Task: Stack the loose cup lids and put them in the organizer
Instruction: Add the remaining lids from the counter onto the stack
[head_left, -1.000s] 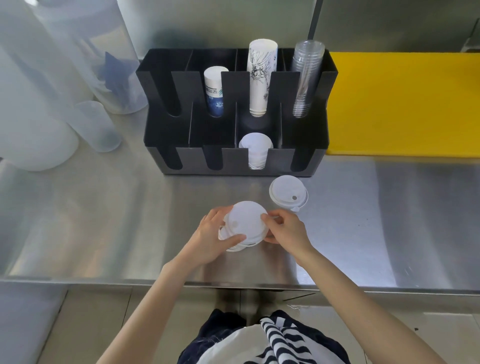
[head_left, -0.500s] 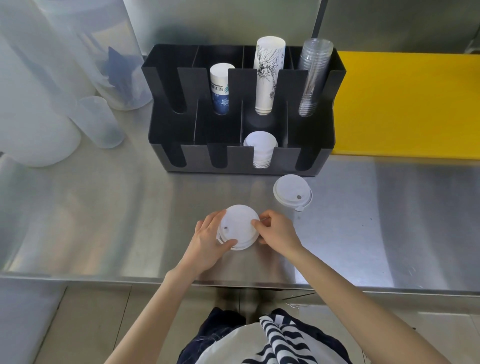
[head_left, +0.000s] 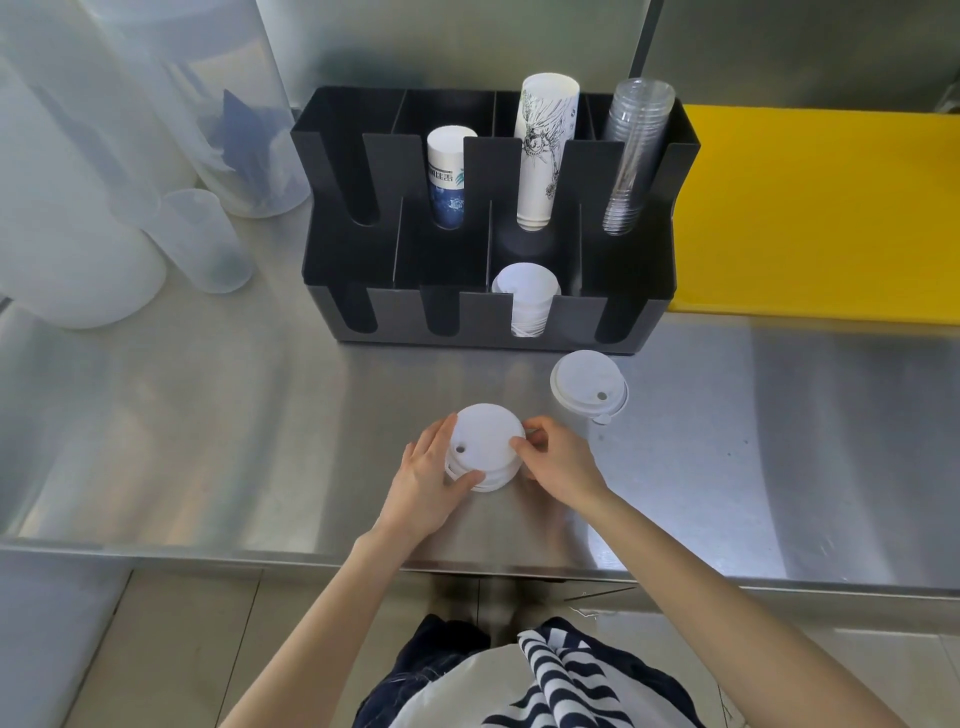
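Fingers of the left hand (head_left: 428, 475) and right hand (head_left: 558, 462) clasp a lid stack (head_left: 488, 447) on the surface (head_left: 208, 441); one lid (head_left: 588, 384) lies apart.

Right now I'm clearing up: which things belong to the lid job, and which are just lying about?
Job: lid stack held by left hand and right hand; loose lid; organizer.
Lying about: yellow board; plastic tubs.
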